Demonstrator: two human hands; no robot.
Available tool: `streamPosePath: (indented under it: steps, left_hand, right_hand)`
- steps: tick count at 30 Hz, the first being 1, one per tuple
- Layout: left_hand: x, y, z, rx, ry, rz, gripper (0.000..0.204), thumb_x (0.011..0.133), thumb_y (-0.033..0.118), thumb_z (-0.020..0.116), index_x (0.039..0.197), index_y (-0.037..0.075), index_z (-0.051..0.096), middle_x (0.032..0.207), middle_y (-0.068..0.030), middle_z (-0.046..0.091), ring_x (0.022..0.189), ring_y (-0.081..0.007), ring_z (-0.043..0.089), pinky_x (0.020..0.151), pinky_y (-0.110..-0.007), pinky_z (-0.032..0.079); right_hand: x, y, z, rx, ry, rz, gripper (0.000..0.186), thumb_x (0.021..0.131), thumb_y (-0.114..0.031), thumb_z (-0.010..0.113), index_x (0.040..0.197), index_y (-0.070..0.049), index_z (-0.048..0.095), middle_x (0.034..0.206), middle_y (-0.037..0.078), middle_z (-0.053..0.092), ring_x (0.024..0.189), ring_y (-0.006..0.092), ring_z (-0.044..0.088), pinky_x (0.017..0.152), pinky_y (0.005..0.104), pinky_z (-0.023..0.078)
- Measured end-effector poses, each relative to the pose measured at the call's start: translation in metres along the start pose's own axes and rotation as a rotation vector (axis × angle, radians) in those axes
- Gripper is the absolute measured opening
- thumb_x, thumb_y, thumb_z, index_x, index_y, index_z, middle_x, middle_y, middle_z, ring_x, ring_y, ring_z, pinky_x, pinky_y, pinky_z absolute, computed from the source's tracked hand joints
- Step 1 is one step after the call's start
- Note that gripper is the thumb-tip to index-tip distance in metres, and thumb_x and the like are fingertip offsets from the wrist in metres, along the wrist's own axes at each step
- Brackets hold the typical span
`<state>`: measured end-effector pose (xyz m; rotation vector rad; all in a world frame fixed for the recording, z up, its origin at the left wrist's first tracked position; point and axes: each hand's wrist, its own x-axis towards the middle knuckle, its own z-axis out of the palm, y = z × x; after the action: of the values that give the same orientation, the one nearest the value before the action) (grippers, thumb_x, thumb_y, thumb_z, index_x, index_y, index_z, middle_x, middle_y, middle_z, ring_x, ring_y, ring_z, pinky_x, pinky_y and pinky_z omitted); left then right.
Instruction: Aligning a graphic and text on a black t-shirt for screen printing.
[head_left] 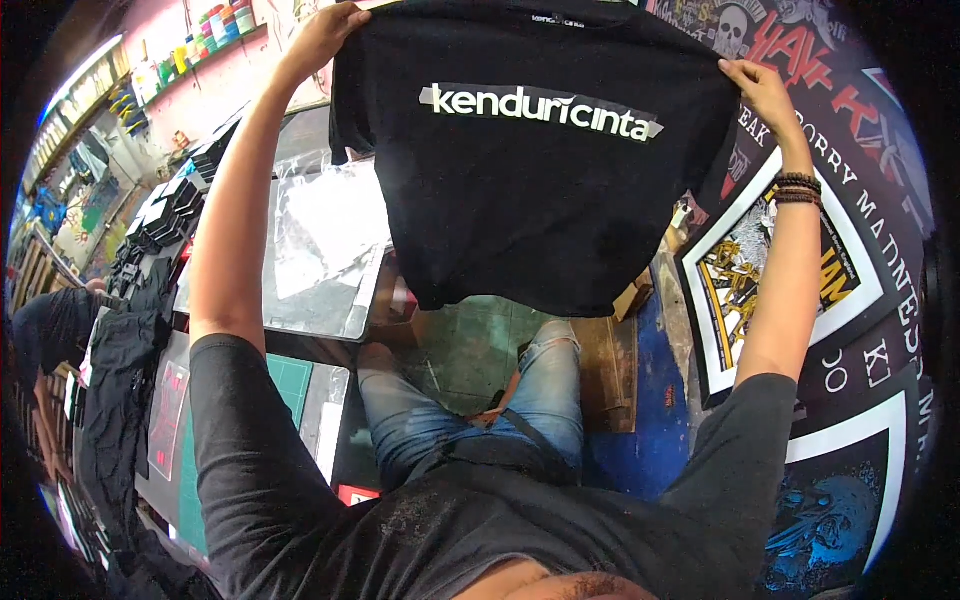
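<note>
A black T-shirt (540, 200) hangs spread out in front of me, held up by both shoulders. White lettering on a dark grey strip runs across its chest, and a small label shows at the neck. My left hand (325, 32) pinches the shirt near its left shoulder at the top edge. On the other side my right hand (762, 92) grips the sleeve edge between thumb and fingers, with dark bead bracelets on that wrist. Both arms are stretched out, and the shirt's lower hem hangs free above my knees.
To the left stands a worktable (325, 318) with clear plastic sheets (325, 225) and a green cutting mat (290, 385). Stacks of dark items (165, 215) and black cloth (125, 370) lie beyond. Another person (55, 330) bends at far left. Framed prints (715, 335) lean along the right wall.
</note>
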<state>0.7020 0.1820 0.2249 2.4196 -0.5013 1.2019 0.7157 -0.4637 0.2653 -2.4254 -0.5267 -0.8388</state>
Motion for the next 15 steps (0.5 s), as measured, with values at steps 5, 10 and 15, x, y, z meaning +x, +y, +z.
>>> streamPosePath:
  steps: [5,10,15]
  left_hand:
    - [0.006,0.001,-0.006,0.034,-0.034,0.01,0.034,0.107,0.028,0.063,0.107,-0.006,0.071,0.085,-0.0162,0.071,0.081,-0.0262,0.066,0.075,-0.044,0.053]
    - [0.008,-0.017,-0.011,0.021,-0.052,0.005,0.034,0.106,0.027,0.063,0.106,-0.005,0.071,0.086,-0.0143,0.071,0.082,-0.0247,0.066,0.075,-0.043,0.053]
    - [0.01,-0.022,-0.015,-0.069,-0.077,0.115,0.04,0.107,0.038,0.061,0.112,0.0,0.069,0.095,-0.0189,0.072,0.09,-0.0289,0.07,0.082,-0.042,0.053]
  right_hand:
    - [-0.007,-0.004,-0.008,-0.069,0.014,0.037,0.044,0.1,-0.052,0.072,0.104,-0.009,0.08,0.07,-0.011,0.048,0.065,0.0025,0.039,0.06,0.0247,0.032]
    - [-0.015,-0.017,-0.009,-0.04,0.059,0.002,0.044,0.101,-0.051,0.071,0.105,-0.008,0.08,0.068,-0.011,0.046,0.064,0.0022,0.038,0.059,0.0244,0.031]
    - [-0.013,-0.022,-0.011,-0.054,0.053,0.012,0.044,0.101,-0.05,0.071,0.109,-0.008,0.081,0.07,-0.011,0.047,0.065,0.002,0.039,0.059,0.0246,0.031]
